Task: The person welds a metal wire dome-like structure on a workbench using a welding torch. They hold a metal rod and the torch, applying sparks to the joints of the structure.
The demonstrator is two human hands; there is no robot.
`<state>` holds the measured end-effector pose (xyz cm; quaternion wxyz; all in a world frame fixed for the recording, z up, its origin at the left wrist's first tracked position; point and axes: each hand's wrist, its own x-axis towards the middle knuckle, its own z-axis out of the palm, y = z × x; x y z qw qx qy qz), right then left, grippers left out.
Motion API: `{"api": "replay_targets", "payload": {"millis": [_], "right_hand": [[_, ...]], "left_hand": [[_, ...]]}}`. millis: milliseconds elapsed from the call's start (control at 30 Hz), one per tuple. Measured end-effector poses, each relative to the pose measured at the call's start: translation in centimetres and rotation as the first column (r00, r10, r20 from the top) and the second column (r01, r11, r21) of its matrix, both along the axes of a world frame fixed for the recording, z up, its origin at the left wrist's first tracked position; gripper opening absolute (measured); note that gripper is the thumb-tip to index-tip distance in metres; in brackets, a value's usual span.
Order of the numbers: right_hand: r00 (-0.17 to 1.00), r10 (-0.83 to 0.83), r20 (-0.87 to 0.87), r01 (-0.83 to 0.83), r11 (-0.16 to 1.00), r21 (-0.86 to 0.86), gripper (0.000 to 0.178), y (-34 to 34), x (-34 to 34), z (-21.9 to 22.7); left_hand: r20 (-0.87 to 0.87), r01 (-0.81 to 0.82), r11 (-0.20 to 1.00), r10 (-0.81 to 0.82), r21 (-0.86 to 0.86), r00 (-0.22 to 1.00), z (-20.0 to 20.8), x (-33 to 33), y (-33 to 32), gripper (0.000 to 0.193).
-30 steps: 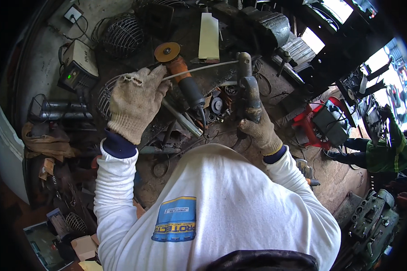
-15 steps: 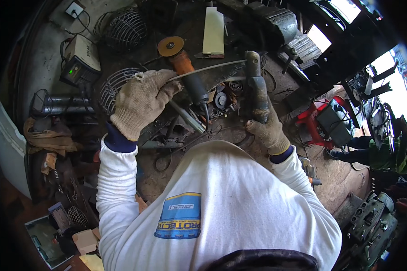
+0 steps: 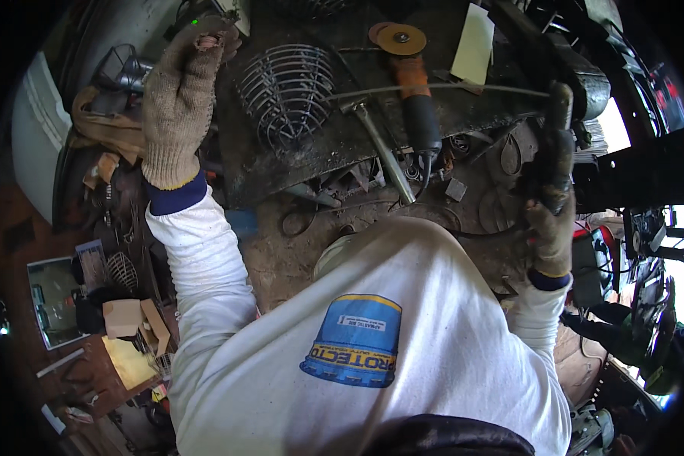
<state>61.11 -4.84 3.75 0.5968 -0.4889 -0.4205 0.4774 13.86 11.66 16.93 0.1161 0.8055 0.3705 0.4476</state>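
Observation:
My gloved right hand is wrapped round the dark handle of a welding electrode holder, at the right. A long thin welding rod sticks out leftward from the holder's tip, above the table. My left hand, in a knitted glove with a torn fingertip, reaches up at the far left with its fingers stretched out. It is over the welding machine, mostly hidden behind the glove, with a green light showing. Whether the fingertips touch the machine I cannot tell. Below the rod's free end is a wire cage.
An angle grinder with a tan disc lies on the dark metal table. Beside it are a T-shaped metal tool and a pale board. Cables run across the floor. Another person's dark-clothed legs show at the right.
My left hand has moved up and left from the rod's free end to the welding machine. My right hand has shifted right with the holder and rod. The view has swung.

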Motion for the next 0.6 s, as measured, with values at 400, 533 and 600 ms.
{"api": "replay_targets", "payload": {"millis": [400,533,600], "right_hand": [[0.959,0.088,0.27,-0.058,0.991,-0.118,0.078,2.7,-1.2,3.6],[0.983,0.11,0.145,-0.093,0.988,-0.122,0.069,2.2,-2.9,3.2],[0.981,0.135,0.139,-0.108,0.977,-0.182,0.08,1.7,-2.3,1.3]], "left_hand": [[-0.158,-0.268,0.96,0.254,-0.077,0.954,-3.9,-1.0,-4.3,0.027],[-0.272,-0.178,0.983,0.162,-0.036,0.949,-6.0,2.1,-4.4,0.025],[-0.452,-0.171,0.979,0.203,0.111,0.869,-5.9,6.3,-5.3,0.037]]}}
